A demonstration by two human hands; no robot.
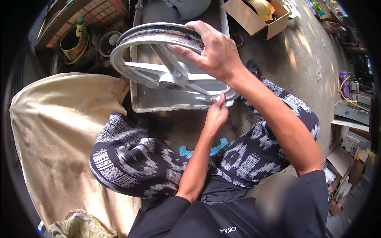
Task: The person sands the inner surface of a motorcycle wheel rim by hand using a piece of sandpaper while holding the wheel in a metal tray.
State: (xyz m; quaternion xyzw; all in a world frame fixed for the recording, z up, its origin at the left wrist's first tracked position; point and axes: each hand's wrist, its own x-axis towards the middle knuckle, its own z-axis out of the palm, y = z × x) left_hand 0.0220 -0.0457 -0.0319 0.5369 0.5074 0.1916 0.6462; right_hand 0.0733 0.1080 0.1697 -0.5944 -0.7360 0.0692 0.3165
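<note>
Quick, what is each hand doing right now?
Left hand: fingers curled, touching the near rim of the grey spoked wheel.
Right hand: closed over the wheel's top rim, holding it.

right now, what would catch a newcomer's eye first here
The silver spoked wheel rim at top centre stands out, tilted over a shallow grey metal tray. The right hand grips its upper edge while the left hand touches its lower edge. Below, patterned dark trousers fill the middle, with a cream cloth at left.
</note>
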